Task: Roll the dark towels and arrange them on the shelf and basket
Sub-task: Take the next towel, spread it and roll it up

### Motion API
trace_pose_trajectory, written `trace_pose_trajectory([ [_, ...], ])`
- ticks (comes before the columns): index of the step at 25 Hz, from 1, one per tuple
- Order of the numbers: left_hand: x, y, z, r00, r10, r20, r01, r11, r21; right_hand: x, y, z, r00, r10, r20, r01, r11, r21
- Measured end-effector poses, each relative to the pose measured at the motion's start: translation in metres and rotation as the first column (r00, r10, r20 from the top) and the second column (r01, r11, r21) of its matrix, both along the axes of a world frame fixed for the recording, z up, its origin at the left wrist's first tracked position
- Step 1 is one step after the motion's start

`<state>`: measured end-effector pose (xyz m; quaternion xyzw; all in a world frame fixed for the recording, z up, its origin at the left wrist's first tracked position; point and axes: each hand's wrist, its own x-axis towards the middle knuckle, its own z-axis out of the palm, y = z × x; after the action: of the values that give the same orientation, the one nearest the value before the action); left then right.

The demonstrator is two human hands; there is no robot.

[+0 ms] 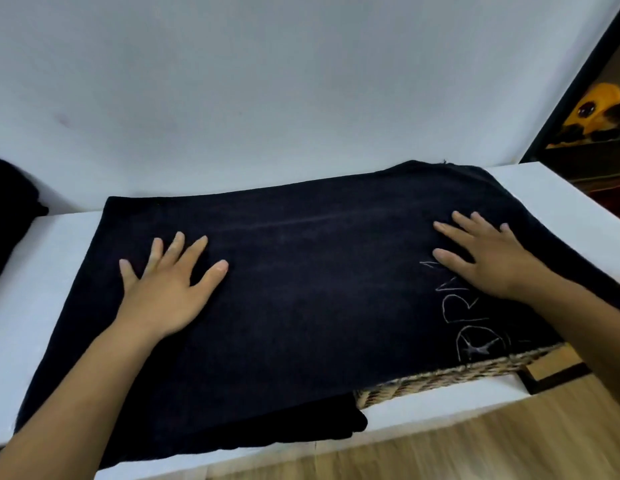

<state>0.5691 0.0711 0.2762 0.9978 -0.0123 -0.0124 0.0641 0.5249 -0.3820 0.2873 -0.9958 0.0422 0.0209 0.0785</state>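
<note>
Where it lies spread, the towel (301, 299) (dark) covers the basket (440, 377).

A dark towel (301, 289) lies spread flat over the white shelf (59, 265) and covers most of a woven basket (450, 374). The left hand (166, 289) and right hand (488, 258) press flat on it, fingers (197, 247) spread. White lettering (464, 306) shows beside the right hand. Another dark towel (10, 216) sits at far left.

The white shelf (41, 271) is largely covered by the spread dark towel (301, 296); bare strips are left at both ends, with the wall (267, 98) close behind.
</note>
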Motion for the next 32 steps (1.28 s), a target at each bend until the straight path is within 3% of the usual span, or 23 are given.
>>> trace_pose_trajectory([
  [3, 0.007, -0.003, -0.004, 0.996, 0.013, -0.089, -0.01, 1.0, 0.03, 0.003, -0.006, -0.009, 0.998, 0.04, -0.053, -0.041, 0.999, -0.017],
  [7, 0.021, -0.006, 0.001, 0.998, 0.001, -0.066, -0.001, 1.0, -0.004, 0.028, -0.009, -0.005, 0.999, 0.034, -0.009, -0.034, 0.999, 0.03],
  [10, -0.005, 0.019, -0.004, 1.0, 0.005, -0.024, -0.005, 1.0, 0.0, 0.007, -0.019, -0.013, 1.0, -0.017, 0.023, 0.019, 0.997, -0.07],
  [14, -0.02, 0.045, 0.002, 0.993, 0.011, -0.116, -0.011, 1.0, 0.0, -0.027, -0.033, -0.013, 0.991, -0.055, -0.119, 0.047, 0.996, -0.07],
  [18, -0.013, 0.02, 0.025, 0.989, 0.066, -0.13, -0.046, 0.987, 0.154, -0.031, -0.027, -0.019, 0.996, -0.055, -0.071, 0.048, 0.994, -0.098],
  [19, -0.01, 0.002, 0.031, 0.997, -0.009, -0.082, 0.025, 0.98, 0.196, -0.031, -0.026, -0.018, 0.996, -0.057, -0.071, 0.05, 0.994, -0.094],
  [21, -0.007, -0.044, 0.04, 0.956, -0.294, 0.019, 0.291, 0.951, 0.103, -0.036, -0.025, -0.014, 0.995, -0.063, -0.076, 0.056, 0.995, -0.087],
  [24, -0.006, -0.11, 0.037, 0.783, -0.621, -0.016, 0.621, 0.784, -0.003, -0.056, -0.031, -0.013, 0.993, -0.093, -0.072, 0.088, 0.993, -0.081],
  [27, 0.001, -0.145, 0.03, 0.774, -0.575, -0.265, 0.597, 0.802, 0.004, -0.068, -0.032, -0.01, 0.993, -0.099, -0.062, 0.095, 0.993, -0.065],
  [29, 0.018, -0.176, 0.04, 0.792, -0.572, -0.213, 0.601, 0.792, 0.108, -0.072, -0.03, -0.01, 0.99, -0.135, -0.045, 0.133, 0.99, -0.044],
  [30, 0.027, -0.195, 0.042, 0.758, -0.638, -0.133, 0.652, 0.74, 0.164, -0.074, -0.028, -0.01, 0.988, -0.147, -0.039, 0.145, 0.989, -0.038],
  [32, 0.039, -0.229, 0.036, 0.583, -0.808, -0.085, 0.81, 0.569, 0.144, -0.079, -0.025, -0.01, 0.987, -0.15, -0.051, 0.148, 0.988, -0.042],
])
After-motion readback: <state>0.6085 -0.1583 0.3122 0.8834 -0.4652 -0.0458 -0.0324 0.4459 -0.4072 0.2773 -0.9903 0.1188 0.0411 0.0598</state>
